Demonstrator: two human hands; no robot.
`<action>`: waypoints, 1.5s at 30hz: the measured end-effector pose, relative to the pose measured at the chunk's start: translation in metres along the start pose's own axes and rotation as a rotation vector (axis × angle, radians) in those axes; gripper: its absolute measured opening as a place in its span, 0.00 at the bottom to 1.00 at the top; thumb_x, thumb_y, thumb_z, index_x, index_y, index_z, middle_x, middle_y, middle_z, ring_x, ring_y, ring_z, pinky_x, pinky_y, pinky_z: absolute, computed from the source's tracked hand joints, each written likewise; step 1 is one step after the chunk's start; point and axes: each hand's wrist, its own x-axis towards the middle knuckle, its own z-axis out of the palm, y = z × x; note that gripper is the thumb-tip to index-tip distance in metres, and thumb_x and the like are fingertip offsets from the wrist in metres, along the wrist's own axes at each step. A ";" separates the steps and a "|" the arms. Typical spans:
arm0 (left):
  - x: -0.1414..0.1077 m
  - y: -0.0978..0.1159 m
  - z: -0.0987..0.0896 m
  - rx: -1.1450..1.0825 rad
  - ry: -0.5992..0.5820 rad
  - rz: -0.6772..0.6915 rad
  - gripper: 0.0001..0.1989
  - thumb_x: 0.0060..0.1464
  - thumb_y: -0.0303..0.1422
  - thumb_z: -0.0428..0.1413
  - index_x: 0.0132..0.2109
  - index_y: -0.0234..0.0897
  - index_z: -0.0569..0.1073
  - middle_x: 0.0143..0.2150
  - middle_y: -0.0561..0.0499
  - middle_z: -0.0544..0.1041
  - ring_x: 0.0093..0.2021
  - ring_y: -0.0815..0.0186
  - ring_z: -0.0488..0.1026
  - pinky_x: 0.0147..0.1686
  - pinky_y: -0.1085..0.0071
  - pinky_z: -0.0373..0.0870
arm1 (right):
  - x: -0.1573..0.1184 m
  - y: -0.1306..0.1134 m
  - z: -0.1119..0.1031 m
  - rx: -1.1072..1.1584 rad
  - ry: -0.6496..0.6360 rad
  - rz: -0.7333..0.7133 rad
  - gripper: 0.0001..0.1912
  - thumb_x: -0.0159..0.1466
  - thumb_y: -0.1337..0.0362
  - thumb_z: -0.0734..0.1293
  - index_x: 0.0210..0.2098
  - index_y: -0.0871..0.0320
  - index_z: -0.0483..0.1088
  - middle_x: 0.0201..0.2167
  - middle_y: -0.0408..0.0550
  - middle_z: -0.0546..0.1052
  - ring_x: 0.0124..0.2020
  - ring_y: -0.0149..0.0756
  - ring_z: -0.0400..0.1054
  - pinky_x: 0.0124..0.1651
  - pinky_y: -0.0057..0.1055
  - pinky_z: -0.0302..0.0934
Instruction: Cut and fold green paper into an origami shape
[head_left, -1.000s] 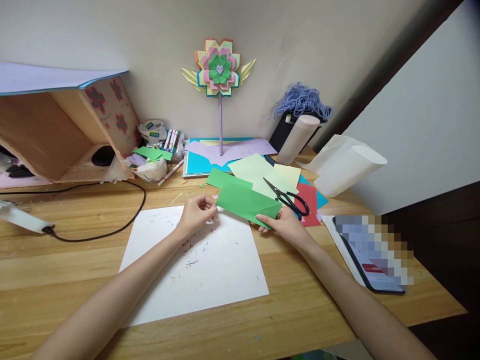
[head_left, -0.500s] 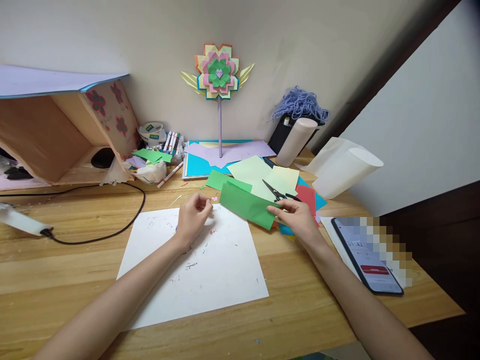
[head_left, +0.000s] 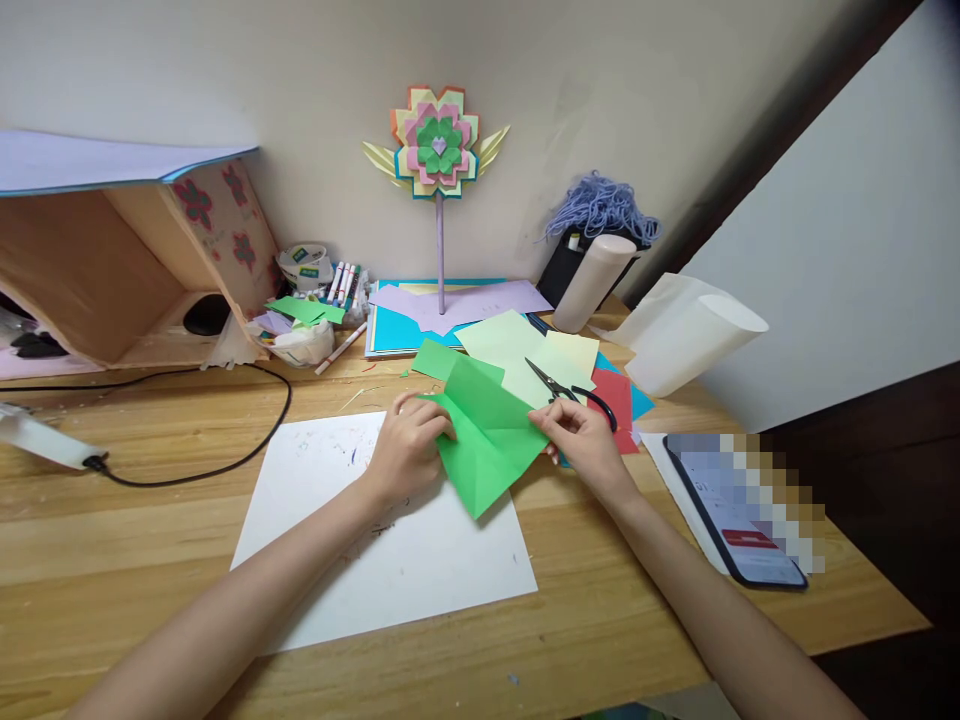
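Note:
A creased green sheet of paper (head_left: 491, 445) is held up between my hands, opened out with fold lines meeting near its middle. My left hand (head_left: 411, 445) is closed on its left corner, and my right hand (head_left: 589, 440) pinches the right corner. Below it on the table lies a white sheet (head_left: 420, 570) with small ink marks. Black-handled scissors (head_left: 555, 382) rest just behind my right hand on pale yellow paper (head_left: 499, 345). Another green piece of paper (head_left: 431, 360) lies behind the held sheet, partly covered by it.
A paper flower (head_left: 439, 150) on a stem stands at the back. To the right are a phone (head_left: 739, 520), a white paper roll (head_left: 697, 340) and a pale cylinder (head_left: 596, 285). Markers (head_left: 345, 283), a tape roll (head_left: 304, 265), a cardboard box (head_left: 225, 250) and a black cable (head_left: 202, 480) are leftward.
The green paper, earlier a folded strip in my right hand alone, is now opened out. My left hand has moved right and taken hold of its left corner.

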 end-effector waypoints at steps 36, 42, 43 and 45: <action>-0.005 0.015 0.006 -0.030 0.011 -0.487 0.16 0.48 0.36 0.54 0.45 0.37 0.65 0.47 0.44 0.68 0.49 0.54 0.65 0.45 0.59 0.60 | 0.012 0.022 0.017 -0.474 -0.030 -0.212 0.13 0.59 0.56 0.63 0.24 0.57 0.61 0.26 0.42 0.63 0.27 0.32 0.58 0.32 0.29 0.53; -0.006 0.016 0.005 -0.071 -0.019 -0.570 0.18 0.48 0.38 0.56 0.45 0.37 0.65 0.45 0.45 0.70 0.46 0.54 0.67 0.43 0.58 0.61 | 0.012 0.022 0.017 -0.479 -0.029 -0.194 0.12 0.58 0.56 0.63 0.25 0.57 0.63 0.25 0.42 0.65 0.26 0.32 0.59 0.31 0.29 0.54; -0.006 0.015 0.005 -0.132 -0.019 -0.592 0.18 0.47 0.37 0.57 0.46 0.38 0.65 0.45 0.45 0.71 0.46 0.55 0.68 0.42 0.59 0.62 | 0.012 0.022 0.017 -0.455 -0.034 -0.188 0.12 0.58 0.55 0.63 0.25 0.57 0.63 0.26 0.43 0.65 0.26 0.32 0.59 0.31 0.29 0.55; -0.005 0.013 0.006 -0.277 -0.008 -0.636 0.18 0.47 0.36 0.57 0.46 0.40 0.65 0.45 0.47 0.72 0.45 0.57 0.69 0.41 0.62 0.64 | 0.012 0.022 0.015 -0.376 -0.049 -0.169 0.12 0.58 0.54 0.63 0.26 0.57 0.65 0.28 0.44 0.68 0.29 0.33 0.62 0.33 0.30 0.57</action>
